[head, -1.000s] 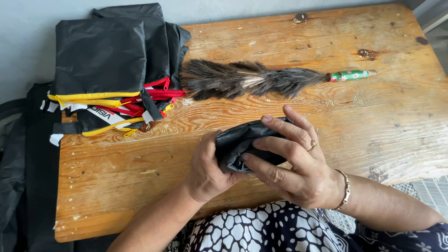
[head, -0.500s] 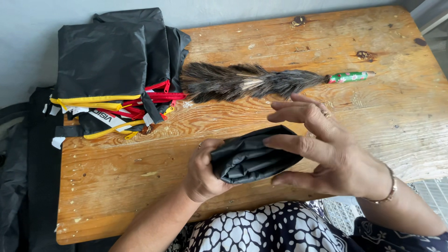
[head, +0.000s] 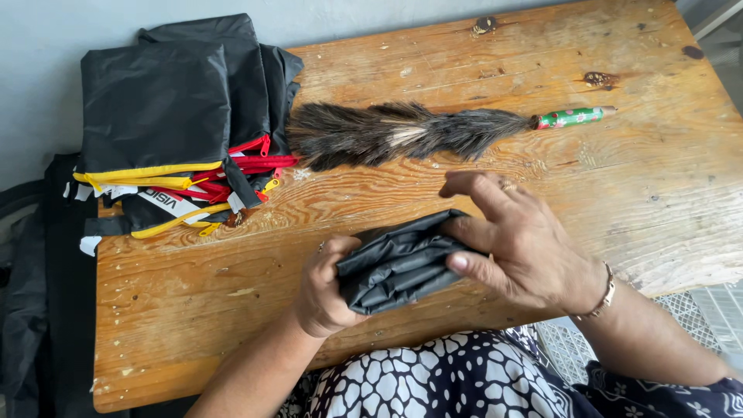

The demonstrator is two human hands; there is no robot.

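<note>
Left hand [head: 325, 290] grips one end of the folded black bag [head: 398, 263] at the table's [head: 464, 70] near edge; right hand [head: 522, 244] rests mostly open, fingers flat on the other end. Risk: slick fabric springs unfolded or slides off that edge, since only the left actually clamps it.
</note>
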